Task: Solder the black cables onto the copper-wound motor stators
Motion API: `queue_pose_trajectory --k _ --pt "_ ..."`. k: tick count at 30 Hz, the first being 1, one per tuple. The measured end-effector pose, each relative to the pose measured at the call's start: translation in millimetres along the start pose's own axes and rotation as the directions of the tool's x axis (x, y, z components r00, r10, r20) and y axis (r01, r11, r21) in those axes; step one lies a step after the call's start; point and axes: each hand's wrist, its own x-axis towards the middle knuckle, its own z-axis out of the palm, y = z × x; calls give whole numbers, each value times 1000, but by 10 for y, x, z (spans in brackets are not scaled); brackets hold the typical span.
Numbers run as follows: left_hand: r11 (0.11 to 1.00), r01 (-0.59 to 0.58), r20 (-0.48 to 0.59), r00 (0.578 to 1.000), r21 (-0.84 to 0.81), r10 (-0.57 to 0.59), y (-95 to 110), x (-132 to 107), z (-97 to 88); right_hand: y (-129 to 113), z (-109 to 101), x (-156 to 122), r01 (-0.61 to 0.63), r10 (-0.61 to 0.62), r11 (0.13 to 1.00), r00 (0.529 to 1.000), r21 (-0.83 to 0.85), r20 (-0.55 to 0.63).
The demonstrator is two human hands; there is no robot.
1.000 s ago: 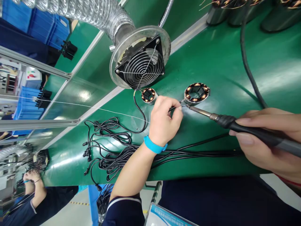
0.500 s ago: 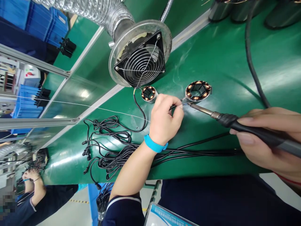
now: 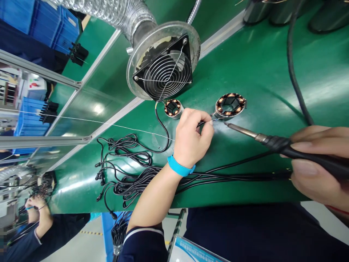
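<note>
Nearest the camera, the right hand [image 3: 321,165] has its fingers wrapped around the handle of a soldering iron [image 3: 275,141]. The iron's tip points toward the larger stator [image 3: 230,104] and sits just short of it, not touching.

A little further in, the left hand [image 3: 192,136], with a blue wristband [image 3: 180,167], has its fingers pinched shut on a thin black lead [image 3: 203,123]. The end of the lead is held at the near edge of the larger stator, between that stator and the iron's tip. A fine silvery solder wire [image 3: 109,124] runs in from the left to this hand. Whether the fingers grip it too cannot be told.

Left of the wrist, a bundle of black cables [image 3: 131,178] lies loose on the green desk [image 3: 259,65].

Judging by this, the joint at the larger stator looks unfinished or only just made, since the lead is being held in place by hand. The smaller stator [image 3: 172,108] stands apart to the left, and a black wire curls away beside it. Whether that wire is fixed to it is unclear.

Behind the stators an extraction fan [image 3: 163,74] on a ribbed duct hose [image 3: 109,12] faces the work. Far left, a co-worker's hand [image 3: 32,211] is at work on another desk.
</note>
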Motion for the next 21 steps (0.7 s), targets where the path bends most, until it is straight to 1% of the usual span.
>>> queue_pose_trajectory --k 1,3,6,8,12,16,18,21 --pt "1000 4 3 1000 3 -4 -2 -2 1 -3 5 6 1 -1 1000 1000 3 31" --pt "1000 5 -2 1000 2 -5 -2 -3 3 -8 32 26 0 4 998 998 -58 64" --pt "1000 0 -18 1000 -11 0 3 1 4 -10 113 60 12 -5 973 999 -229 33" --pt "1000 2 -19 1000 -26 -2 8 3 3 -4 171 80 36 -29 955 999 -296 29" --pt "998 62 15 998 -10 -62 15 0 -2 30 243 113 105 -110 949 994 -296 -2" --pt "994 106 49 993 21 -107 17 -4 -8 35 272 162 108 -104 957 994 -268 29" --pt "994 102 50 993 24 -103 18 -1 -11 19 268 185 114 -105 961 993 -254 48" --pt "996 88 41 995 3 -88 17 4 -14 16 208 162 92 -84 961 996 -260 41"
